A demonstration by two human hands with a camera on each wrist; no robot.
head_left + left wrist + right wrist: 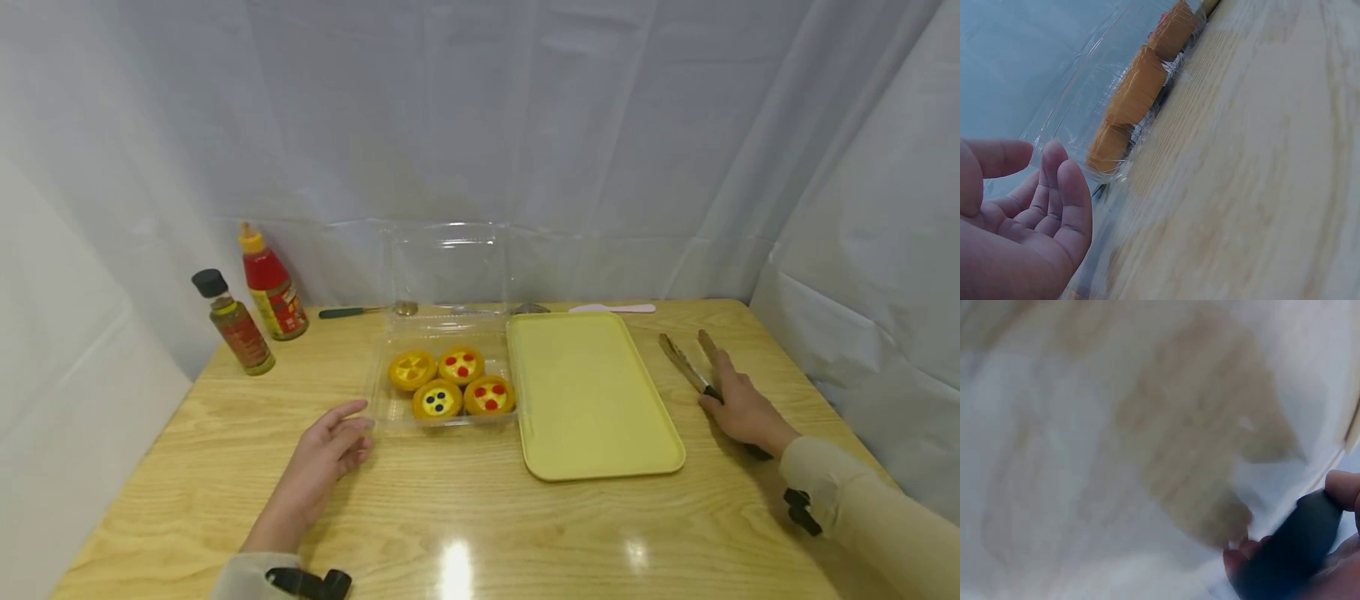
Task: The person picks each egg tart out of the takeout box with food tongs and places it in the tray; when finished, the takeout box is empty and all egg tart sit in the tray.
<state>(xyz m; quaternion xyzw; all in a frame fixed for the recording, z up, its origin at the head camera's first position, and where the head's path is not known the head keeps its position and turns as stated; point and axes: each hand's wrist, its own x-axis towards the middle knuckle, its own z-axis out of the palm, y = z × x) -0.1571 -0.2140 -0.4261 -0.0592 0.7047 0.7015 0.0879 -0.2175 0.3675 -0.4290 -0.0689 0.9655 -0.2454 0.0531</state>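
Note:
My right hand [750, 412] holds a pair of tongs [684, 365] at the right of the table, arms spread apart. In the right wrist view their dark grip [1291, 550] lies between thumb and fingers. My left hand [318, 458] hovers by the front left corner of a clear plastic clamshell box [384, 408], fingers loosely bent and holding nothing. The box's lid [450, 267] stands up at the back. Inside sit several toy tarts [438, 402] with red, dark blue or yellow toppings; the left wrist view shows their orange sides [1138, 84].
A yellow tray [592, 400] lies right beside the box. Two sauce bottles, one red [273, 292] and one with a black cap [242, 329], stand at the back left. Along the back lie a dark-handled utensil [342, 312] and a pink utensil [613, 308], before a white curtain [450, 125].

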